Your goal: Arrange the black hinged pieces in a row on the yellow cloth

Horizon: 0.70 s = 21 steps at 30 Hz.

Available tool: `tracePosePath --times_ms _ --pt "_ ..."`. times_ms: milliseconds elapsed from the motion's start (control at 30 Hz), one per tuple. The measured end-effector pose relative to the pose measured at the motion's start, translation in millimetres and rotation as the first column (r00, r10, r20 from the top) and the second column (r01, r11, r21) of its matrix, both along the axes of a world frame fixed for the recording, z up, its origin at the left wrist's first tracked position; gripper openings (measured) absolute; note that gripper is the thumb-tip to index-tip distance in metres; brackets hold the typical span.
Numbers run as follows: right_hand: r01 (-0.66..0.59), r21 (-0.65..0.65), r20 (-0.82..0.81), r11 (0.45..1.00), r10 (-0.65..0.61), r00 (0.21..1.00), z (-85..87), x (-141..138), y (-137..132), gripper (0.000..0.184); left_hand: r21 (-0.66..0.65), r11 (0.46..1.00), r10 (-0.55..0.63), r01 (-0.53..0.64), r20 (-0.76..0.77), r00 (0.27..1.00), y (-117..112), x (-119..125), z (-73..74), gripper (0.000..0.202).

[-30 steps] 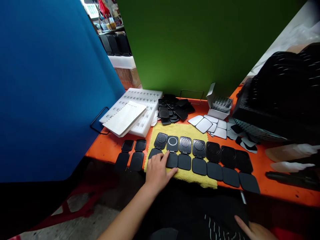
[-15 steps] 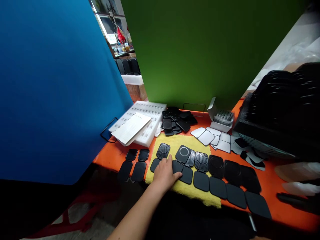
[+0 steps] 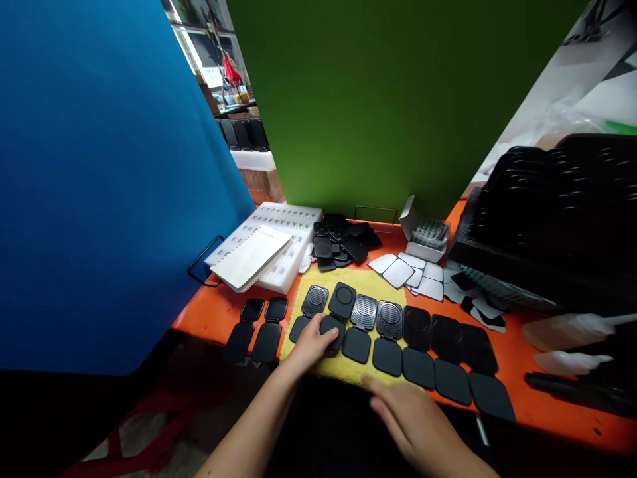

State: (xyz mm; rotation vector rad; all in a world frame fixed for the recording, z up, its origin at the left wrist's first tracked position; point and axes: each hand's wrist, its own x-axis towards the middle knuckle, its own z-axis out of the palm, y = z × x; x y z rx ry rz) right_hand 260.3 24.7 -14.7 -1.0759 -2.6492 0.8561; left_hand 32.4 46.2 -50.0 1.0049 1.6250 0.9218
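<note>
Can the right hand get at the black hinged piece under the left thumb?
Probably yes: the right hand is by the front edge of the yellow cloth, and nothing tall stands between it and the black hinged piece, though the left hand partly covers it.

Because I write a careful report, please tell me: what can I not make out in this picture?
All in the head view:
Part of the black hinged piece: hidden by the left hand.
Right hand: fingertips blurred.
Any writing on the notebook: too small.
Far end of the black stack: cut off by the right edge.
</note>
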Motion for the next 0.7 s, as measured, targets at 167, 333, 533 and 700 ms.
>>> tracePosePath --times_ms 167,333,533,700 --pt "0.075 0.25 -0.016 0.965 -0.073 0.997 -23.0 -60 50 0.053 0.146 0.98 0.137 -0.135 -0.004 0.991 -9 -20 11.2 0.04" --pt "0.066 0.349 -0.028 0.935 -0.06 0.998 -52.8 -67 52 0.056 0.302 0.903 0.358 -0.304 -0.14 0.923 -7 -75 41.4 0.049" --pt "0.087 0.459 -0.087 0.884 -0.052 0.995 -52.1 -52 38 0.057 0.336 0.862 0.502 -0.379 -0.468 0.728 37 -131 66.6 0.063" --pt "0.073 0.524 -0.139 0.849 0.001 0.99 -44.3 -41 27 0.059 0.227 0.899 0.435 -0.374 -0.554 0.71 51 -138 68.9 0.078"
